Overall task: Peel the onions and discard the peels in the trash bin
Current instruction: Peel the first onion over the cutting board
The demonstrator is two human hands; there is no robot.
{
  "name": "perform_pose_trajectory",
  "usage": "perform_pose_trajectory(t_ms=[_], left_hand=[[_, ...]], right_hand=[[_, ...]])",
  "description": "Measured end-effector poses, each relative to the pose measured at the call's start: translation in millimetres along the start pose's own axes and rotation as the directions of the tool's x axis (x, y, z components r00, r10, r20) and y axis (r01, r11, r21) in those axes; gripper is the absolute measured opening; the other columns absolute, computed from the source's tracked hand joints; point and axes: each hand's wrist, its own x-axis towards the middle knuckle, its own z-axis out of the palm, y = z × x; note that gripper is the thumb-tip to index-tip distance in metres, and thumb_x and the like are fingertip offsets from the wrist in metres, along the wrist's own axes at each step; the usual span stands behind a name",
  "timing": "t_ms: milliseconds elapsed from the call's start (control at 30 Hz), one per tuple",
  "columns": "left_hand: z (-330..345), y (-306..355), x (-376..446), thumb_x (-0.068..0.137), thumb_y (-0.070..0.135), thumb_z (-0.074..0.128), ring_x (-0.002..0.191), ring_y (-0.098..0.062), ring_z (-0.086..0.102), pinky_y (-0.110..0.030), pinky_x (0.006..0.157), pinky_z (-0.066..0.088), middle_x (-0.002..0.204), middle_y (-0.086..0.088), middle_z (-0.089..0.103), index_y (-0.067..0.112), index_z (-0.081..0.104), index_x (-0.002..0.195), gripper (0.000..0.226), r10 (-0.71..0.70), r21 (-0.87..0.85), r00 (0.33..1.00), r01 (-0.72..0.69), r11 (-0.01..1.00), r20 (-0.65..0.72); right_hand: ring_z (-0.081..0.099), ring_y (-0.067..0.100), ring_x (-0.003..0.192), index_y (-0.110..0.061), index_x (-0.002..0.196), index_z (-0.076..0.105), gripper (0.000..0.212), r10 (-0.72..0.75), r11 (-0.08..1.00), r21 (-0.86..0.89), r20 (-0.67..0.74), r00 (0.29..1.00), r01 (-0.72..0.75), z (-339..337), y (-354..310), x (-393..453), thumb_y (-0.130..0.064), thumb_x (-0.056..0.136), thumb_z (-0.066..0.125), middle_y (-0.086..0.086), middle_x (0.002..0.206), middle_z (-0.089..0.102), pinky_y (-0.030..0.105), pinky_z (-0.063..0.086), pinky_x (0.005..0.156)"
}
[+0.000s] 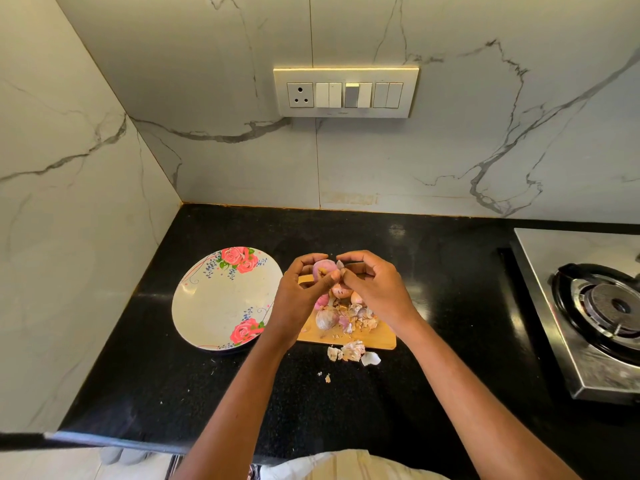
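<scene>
My left hand (300, 288) grips a small pink onion (323, 268) above the wooden cutting board (375, 337). My right hand (372, 284) pinches a thin flap of peel (340, 264) at the onion's right side. Under my hands on the board lie another unpeeled onion (326, 317), a few more small onions partly hidden by my fingers, and a heap of dry peels (360, 315). More loose peels (351, 352) lie on the black counter just in front of the board. No trash bin shows in the view.
A flowered plate (211, 306) sits on the black counter (156, 375) left of the board. A steel gas stove (602, 306) stands at the right edge. Marble walls close the back and left, with a switch panel (346, 92) above.
</scene>
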Motion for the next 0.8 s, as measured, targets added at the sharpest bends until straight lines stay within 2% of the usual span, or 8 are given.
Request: perform_pose_trajectory(t_ms=[133,333,433,500,533,667,733,800], left_hand=[[-1,0,2,0.084,0.04,0.076,0.11,-0.003,0.064,-0.027,0.091,0.057,0.122,0.009,0.066,0.028,0.061,0.126,0.046,0.019,0.031,1.0,-0.019,0.999,-0.009],[-7,-12,5,0.074,0.049,0.077,0.114,-0.01,0.064,-0.029,0.094,0.055,0.124,0.007,0.065,0.026,0.057,0.124,0.059,-0.072,0.06,0.997,0.072,0.996,0.004],[-11,-28,4,0.076,0.046,0.078,0.117,-0.016,0.065,-0.036,0.101,0.055,0.123,0.002,0.068,0.022,0.062,0.123,0.055,-0.093,0.093,0.996,0.091,0.991,0.016],[-14,-36,3,0.078,0.045,0.078,0.117,-0.017,0.065,-0.035,0.101,0.054,0.123,0.002,0.069,0.021,0.062,0.124,0.055,-0.115,0.118,0.993,0.114,0.987,0.002],[-15,-38,2,0.079,0.043,0.078,0.117,-0.016,0.064,-0.031,0.099,0.054,0.125,0.002,0.068,0.02,0.062,0.125,0.054,-0.124,0.135,0.992,0.123,0.983,-0.001],[-14,-44,1,0.085,0.028,0.08,0.114,-0.012,0.064,-0.025,0.094,0.056,0.128,0.003,0.066,0.023,0.061,0.128,0.048,-0.121,0.206,0.993,0.118,0.971,0.002],[-11,-45,0,0.085,0.026,0.081,0.112,-0.01,0.065,-0.018,0.086,0.056,0.127,0.004,0.065,0.026,0.061,0.127,0.047,-0.102,0.228,0.995,0.095,0.969,0.018],[-9,-43,0,0.084,0.028,0.081,0.109,-0.008,0.065,-0.011,0.077,0.054,0.127,0.006,0.064,0.028,0.058,0.128,0.049,-0.092,0.242,0.996,0.085,0.966,0.017]], right_hand=[[0.071,0.008,0.099,-0.022,0.114,0.074,0.023,-0.005,1.0,-0.02,-0.001,1.0,0.005,-4,6,1,-0.014,0.093,0.071,-0.007,0.102,0.075,0.033,0.061,0.086],[0.072,0.009,0.098,-0.024,0.113,0.076,0.031,0.048,0.999,-0.002,0.113,0.992,-0.048,-9,16,1,-0.001,0.097,0.061,-0.008,0.105,0.075,0.024,0.058,0.08],[0.068,0.0,0.096,-0.035,0.106,0.078,0.037,0.049,0.97,-0.24,0.1,0.994,-0.024,-11,30,2,-0.005,0.099,0.058,-0.021,0.107,0.073,0.024,0.056,0.079],[0.06,-0.016,0.092,-0.031,0.107,0.079,0.035,0.059,0.931,-0.364,0.124,0.991,-0.01,-14,40,1,-0.006,0.1,0.056,-0.02,0.11,0.071,0.007,0.046,0.077],[0.058,-0.017,0.09,-0.029,0.11,0.078,0.034,0.07,0.913,-0.409,0.137,0.988,-0.008,-15,46,0,-0.006,0.1,0.055,-0.018,0.113,0.071,0.004,0.043,0.076],[0.061,0.009,0.113,-0.028,0.119,0.074,0.032,0.102,0.838,-0.546,0.18,0.978,0.013,-11,73,-2,-0.009,0.1,0.058,-0.008,0.123,0.069,0.018,0.045,0.091],[0.057,0.008,0.115,-0.027,0.121,0.073,0.027,0.093,0.82,-0.572,0.173,0.981,0.023,-8,77,-2,-0.015,0.1,0.06,-0.009,0.123,0.065,0.018,0.041,0.093],[0.058,0.004,0.113,-0.027,0.124,0.071,0.025,0.058,0.871,-0.491,0.13,0.99,0.014,-7,71,-2,-0.028,0.101,0.06,-0.012,0.123,0.064,0.019,0.045,0.094]])
